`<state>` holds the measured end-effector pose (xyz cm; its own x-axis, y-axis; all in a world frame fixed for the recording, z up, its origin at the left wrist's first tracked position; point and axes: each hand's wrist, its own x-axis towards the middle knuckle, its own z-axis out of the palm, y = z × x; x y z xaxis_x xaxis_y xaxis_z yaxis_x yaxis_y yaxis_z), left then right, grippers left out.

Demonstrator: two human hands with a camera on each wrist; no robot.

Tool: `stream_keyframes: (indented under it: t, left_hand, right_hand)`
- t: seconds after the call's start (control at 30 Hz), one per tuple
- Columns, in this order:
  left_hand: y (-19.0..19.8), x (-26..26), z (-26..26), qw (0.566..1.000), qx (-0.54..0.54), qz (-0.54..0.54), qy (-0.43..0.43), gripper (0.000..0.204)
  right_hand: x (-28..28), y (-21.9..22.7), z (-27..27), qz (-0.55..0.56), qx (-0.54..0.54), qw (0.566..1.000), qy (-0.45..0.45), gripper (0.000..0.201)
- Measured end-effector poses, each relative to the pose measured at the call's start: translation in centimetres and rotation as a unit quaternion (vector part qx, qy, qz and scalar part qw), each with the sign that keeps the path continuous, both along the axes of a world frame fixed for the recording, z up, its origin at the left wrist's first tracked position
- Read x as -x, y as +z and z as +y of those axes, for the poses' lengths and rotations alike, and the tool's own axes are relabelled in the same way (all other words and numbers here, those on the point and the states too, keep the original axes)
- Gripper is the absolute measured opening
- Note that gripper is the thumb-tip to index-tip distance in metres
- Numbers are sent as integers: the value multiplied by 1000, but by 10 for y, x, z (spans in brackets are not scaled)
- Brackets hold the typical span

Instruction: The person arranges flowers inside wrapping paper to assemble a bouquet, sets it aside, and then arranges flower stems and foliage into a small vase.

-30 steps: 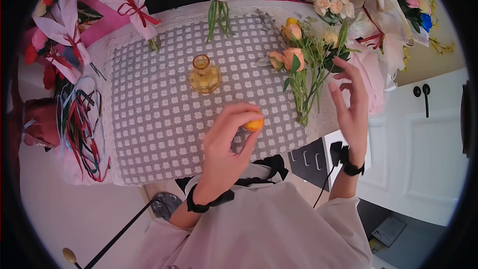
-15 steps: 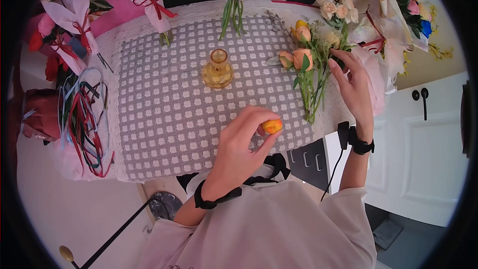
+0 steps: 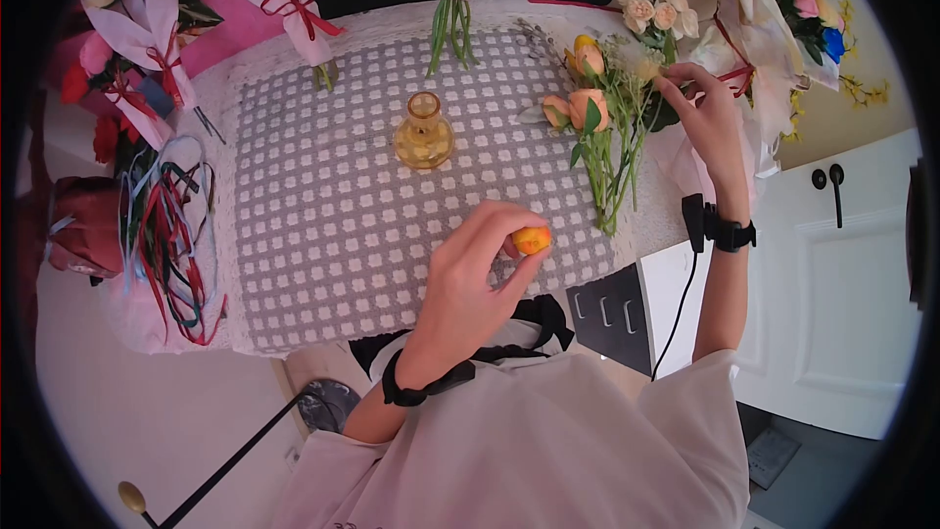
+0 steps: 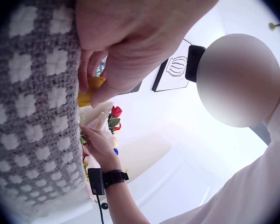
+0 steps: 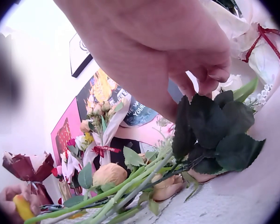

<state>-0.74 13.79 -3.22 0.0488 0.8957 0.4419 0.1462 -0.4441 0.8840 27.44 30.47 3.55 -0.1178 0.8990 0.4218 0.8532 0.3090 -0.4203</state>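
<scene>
Just shifted: the right hand (image 3: 710, 127) had reached farther across, to dark green, broad leaves (image 5: 224, 126).
Its fingers: bent at the leaves; whether they pinched one could not be told.
Left hand (image 3: 475, 269): thumb and fingertips clamped on a small orange-yellow, rounded bud (image 3: 534, 241), above the near side of the grey-and-white patterned cloth (image 3: 323, 196).
Lettering: "YOUR" showed on a dark poster (image 5: 140, 110).
Bud's axis: slanted in the right wrist view; tip direction unclear.
</scene>
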Motion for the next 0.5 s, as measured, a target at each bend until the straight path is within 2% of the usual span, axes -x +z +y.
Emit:
stream_keyframes:
  t: [0.1,0.23,0.3,0.4,0.43,0.5]
  left_hand:
    - [1,0,0,1000,-3,2,3,25]
    - [1,-1,-1,1000,-3,4,-1,25]
    - [-1,-1,-1,1000,13,2,5,29]
    - [-3,-1,-1,1000,16,11,0,28]
    - [-3,-2,-1,1000,16,10,2,28]
    - [-3,-2,-2,1000,10,8,4,28]
  right_hand:
    - [-5,-6,12,4,6,1000,27,22]
    - [-10,-7,16,6,43,999,4,17]
    - [-8,-10,17,89,23,994,51,10]
    - [-15,-16,21,142,17,986,81,7]
    - [-14,-15,20,141,17,986,83,7]
    - [-13,-11,16,107,-51,989,83,7]
